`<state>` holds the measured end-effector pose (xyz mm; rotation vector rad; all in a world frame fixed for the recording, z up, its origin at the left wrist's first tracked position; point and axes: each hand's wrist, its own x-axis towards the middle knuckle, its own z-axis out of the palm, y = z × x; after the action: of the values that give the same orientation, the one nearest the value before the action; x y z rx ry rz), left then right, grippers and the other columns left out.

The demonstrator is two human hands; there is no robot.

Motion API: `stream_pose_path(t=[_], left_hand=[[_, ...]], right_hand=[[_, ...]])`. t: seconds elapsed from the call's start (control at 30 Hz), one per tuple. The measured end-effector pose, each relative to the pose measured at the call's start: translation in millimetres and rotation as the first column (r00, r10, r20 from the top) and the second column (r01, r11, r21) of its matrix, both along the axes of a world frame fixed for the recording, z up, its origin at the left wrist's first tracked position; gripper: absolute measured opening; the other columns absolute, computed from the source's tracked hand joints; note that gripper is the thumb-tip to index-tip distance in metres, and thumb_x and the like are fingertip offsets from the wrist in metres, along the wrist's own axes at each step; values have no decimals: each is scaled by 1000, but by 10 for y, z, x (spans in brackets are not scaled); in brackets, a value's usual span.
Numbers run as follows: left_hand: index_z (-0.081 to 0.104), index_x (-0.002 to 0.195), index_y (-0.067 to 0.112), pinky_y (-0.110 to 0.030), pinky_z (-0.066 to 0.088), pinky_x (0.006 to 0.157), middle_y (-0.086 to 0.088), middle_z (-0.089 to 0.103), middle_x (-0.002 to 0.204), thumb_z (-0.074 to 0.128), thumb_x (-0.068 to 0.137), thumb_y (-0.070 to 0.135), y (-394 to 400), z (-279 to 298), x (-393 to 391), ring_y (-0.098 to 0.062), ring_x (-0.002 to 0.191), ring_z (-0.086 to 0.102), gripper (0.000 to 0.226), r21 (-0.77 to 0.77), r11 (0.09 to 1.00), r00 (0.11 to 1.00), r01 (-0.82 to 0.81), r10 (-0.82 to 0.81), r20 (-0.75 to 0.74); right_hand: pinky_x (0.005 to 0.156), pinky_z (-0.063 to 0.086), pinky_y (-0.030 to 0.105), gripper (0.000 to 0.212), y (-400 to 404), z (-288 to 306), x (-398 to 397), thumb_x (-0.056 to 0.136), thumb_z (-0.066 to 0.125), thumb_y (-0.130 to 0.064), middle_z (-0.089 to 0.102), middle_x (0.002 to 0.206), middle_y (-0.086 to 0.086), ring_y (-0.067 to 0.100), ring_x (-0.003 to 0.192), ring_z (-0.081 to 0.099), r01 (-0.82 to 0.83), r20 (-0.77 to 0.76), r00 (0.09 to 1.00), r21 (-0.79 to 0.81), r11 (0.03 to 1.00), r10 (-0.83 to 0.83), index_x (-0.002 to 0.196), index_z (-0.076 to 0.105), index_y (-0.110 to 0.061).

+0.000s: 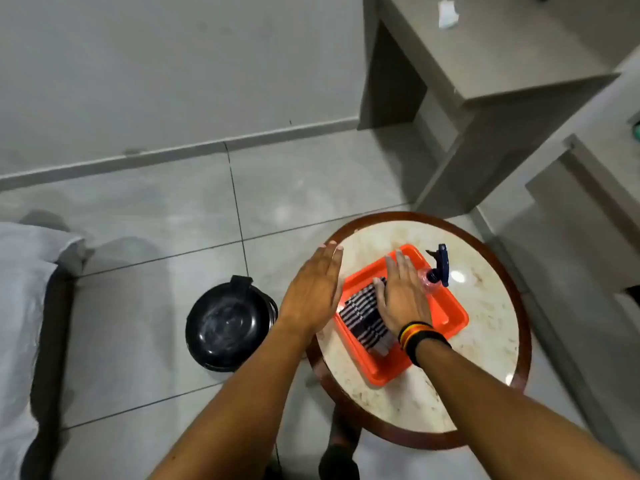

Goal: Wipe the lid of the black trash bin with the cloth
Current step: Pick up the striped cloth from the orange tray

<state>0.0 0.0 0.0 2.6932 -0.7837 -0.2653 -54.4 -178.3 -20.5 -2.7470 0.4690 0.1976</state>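
The black trash bin (229, 328) stands on the tiled floor, left of the round table, its domed lid down and smeared with pale streaks. A folded dark-and-white striped cloth (362, 315) lies in an orange tray (446, 315) on the table. My right hand (401, 296) rests flat on top of the cloth, fingers extended, not closed around it. My left hand (313, 292) hovers flat and open over the table's left edge, beside the tray, holding nothing.
A spray bottle (437, 271) with a dark blue trigger head stands at the tray's far corner. The round marble-topped table (485, 386) has a dark wooden rim. Beige furniture (491, 64) stands behind it. A white pillow (20, 306) lies at the left edge.
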Motion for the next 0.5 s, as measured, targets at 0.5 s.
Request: stream_pose_path(t=[0.5], left_hand=[[45,143,12,-42,46,104,-12,54,138,47,101,28,-1090,-1483,-144,-29,124,53,45,141,986,962,-90,123,-246]], right_hand=[[103,50,47,62,-253,-1243,-301,85,81,-19,57,137,25,43,124,58,866,-284,463,343,362,-840,135,50,3]])
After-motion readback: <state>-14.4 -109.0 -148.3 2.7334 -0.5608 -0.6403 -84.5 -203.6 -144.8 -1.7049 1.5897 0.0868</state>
